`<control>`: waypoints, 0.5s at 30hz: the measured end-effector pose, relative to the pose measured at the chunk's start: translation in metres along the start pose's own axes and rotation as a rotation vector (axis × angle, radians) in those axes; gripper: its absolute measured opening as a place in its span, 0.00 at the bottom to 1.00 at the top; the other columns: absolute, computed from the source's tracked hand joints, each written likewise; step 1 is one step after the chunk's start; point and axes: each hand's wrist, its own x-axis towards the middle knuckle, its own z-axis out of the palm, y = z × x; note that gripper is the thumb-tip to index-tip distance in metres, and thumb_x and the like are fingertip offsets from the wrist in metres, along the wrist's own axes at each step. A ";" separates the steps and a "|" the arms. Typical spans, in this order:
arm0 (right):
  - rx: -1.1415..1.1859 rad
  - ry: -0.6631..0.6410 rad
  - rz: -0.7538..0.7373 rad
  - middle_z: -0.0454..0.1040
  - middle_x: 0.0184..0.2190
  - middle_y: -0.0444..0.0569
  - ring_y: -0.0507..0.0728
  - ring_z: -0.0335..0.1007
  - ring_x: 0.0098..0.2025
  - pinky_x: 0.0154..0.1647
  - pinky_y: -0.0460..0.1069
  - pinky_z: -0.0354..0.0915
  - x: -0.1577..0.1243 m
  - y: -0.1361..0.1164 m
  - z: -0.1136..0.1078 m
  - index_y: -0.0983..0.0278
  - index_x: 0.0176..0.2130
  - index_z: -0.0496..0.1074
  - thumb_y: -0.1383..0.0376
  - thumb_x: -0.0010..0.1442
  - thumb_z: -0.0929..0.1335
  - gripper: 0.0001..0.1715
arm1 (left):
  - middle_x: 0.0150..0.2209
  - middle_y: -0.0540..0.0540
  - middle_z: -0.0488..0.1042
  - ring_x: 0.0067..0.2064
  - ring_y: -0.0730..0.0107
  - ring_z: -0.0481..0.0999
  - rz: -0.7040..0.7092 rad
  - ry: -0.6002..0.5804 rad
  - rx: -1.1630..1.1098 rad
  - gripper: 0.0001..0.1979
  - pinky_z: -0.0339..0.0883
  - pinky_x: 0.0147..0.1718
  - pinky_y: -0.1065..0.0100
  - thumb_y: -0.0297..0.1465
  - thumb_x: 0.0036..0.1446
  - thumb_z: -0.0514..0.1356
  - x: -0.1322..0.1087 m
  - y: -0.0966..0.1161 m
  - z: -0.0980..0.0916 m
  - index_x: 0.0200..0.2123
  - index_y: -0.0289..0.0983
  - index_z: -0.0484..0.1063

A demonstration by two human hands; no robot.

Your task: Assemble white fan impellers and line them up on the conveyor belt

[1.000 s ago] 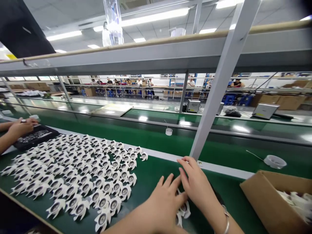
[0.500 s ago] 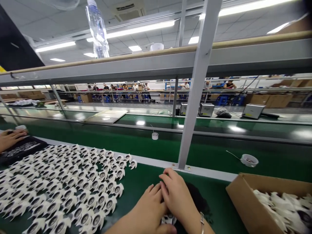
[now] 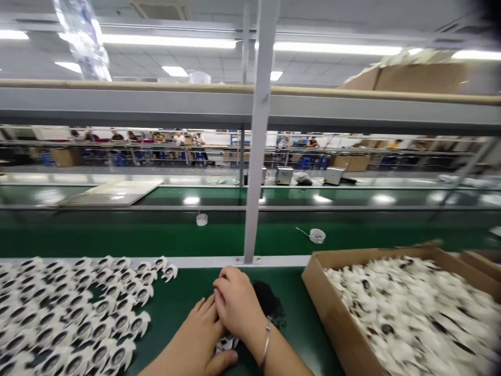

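My left hand (image 3: 199,331) and my right hand (image 3: 238,300) are together low in the middle of the head view, over the green work surface (image 3: 168,308). A white fan impeller (image 3: 227,343) shows partly under my left palm, beside the thumb; the hand is closed over it. My right hand's fingers are bent and pressed together against my left fingertips; whatever is in them is hidden. Behind my right wrist lies a pile of small black pieces (image 3: 268,300). To the left, many white impellers (image 3: 97,329) with dark round centres stand in rows.
A cardboard box (image 3: 329,308) full of white impellers (image 3: 415,308) stands to the right. Ahead rises a metal post (image 3: 256,156) supporting a shelf (image 3: 156,102). Beyond it, two small white round containers (image 3: 317,236) (image 3: 201,219) sit on the green belt (image 3: 117,232). People sit far off.
My view has turned right and levelled, bringing more of the cardboard box into sight. The other person's hand at the left has left the view. My hands keep nearly the same pose.
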 end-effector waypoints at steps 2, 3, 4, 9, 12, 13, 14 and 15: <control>-0.048 -0.002 -0.012 0.70 0.40 0.48 0.57 0.66 0.43 0.44 0.52 0.64 0.001 -0.001 0.000 0.62 0.38 0.75 0.69 0.59 0.66 0.08 | 0.67 0.43 0.61 0.67 0.43 0.58 0.017 0.014 0.046 0.32 0.52 0.65 0.40 0.50 0.59 0.58 0.003 -0.006 0.006 0.64 0.48 0.63; -0.078 -0.010 -0.021 0.71 0.40 0.48 0.57 0.67 0.42 0.43 0.52 0.64 0.002 -0.001 0.000 0.62 0.37 0.75 0.67 0.59 0.67 0.07 | 0.66 0.42 0.63 0.67 0.43 0.60 0.029 0.029 0.068 0.31 0.54 0.64 0.41 0.50 0.59 0.58 0.005 -0.010 0.010 0.63 0.48 0.65; -0.110 -0.023 -0.033 0.71 0.40 0.47 0.57 0.67 0.42 0.42 0.52 0.64 0.003 0.000 0.000 0.62 0.37 0.76 0.66 0.59 0.67 0.07 | 0.65 0.42 0.64 0.66 0.42 0.61 0.045 0.041 0.084 0.30 0.56 0.63 0.41 0.51 0.60 0.57 0.008 -0.014 0.013 0.62 0.48 0.67; -0.231 -0.064 -0.054 0.71 0.40 0.46 0.56 0.66 0.40 0.38 0.52 0.63 0.009 0.005 0.002 0.61 0.37 0.77 0.62 0.60 0.67 0.09 | 0.63 0.43 0.67 0.65 0.41 0.63 0.080 0.058 0.123 0.30 0.58 0.62 0.41 0.56 0.60 0.51 0.020 -0.030 0.024 0.59 0.49 0.71; -0.246 -0.067 -0.074 0.71 0.39 0.46 0.56 0.66 0.41 0.39 0.52 0.63 0.007 0.002 0.001 0.61 0.37 0.76 0.62 0.60 0.67 0.09 | 0.62 0.42 0.69 0.64 0.42 0.64 0.082 0.047 0.111 0.29 0.58 0.62 0.42 0.54 0.60 0.52 0.020 -0.029 0.025 0.58 0.48 0.72; -0.246 -0.065 -0.079 0.71 0.39 0.46 0.56 0.66 0.41 0.39 0.52 0.62 0.006 0.000 0.001 0.62 0.37 0.76 0.62 0.60 0.67 0.08 | 0.62 0.41 0.68 0.65 0.41 0.63 0.075 0.035 0.104 0.29 0.58 0.62 0.41 0.53 0.60 0.53 0.019 -0.028 0.023 0.59 0.47 0.71; -0.242 -0.064 -0.083 0.71 0.39 0.46 0.56 0.66 0.41 0.39 0.51 0.62 0.005 -0.001 0.001 0.62 0.36 0.76 0.62 0.61 0.67 0.08 | 0.63 0.40 0.67 0.65 0.41 0.63 0.066 0.018 0.097 0.30 0.57 0.62 0.41 0.52 0.59 0.54 0.018 -0.025 0.021 0.59 0.46 0.70; -0.237 -0.063 -0.084 0.72 0.39 0.46 0.56 0.65 0.40 0.39 0.51 0.62 0.004 -0.002 0.001 0.62 0.36 0.76 0.63 0.61 0.67 0.08 | 0.64 0.40 0.66 0.66 0.41 0.61 0.053 -0.002 0.092 0.30 0.56 0.62 0.40 0.51 0.59 0.55 0.017 -0.022 0.018 0.60 0.45 0.70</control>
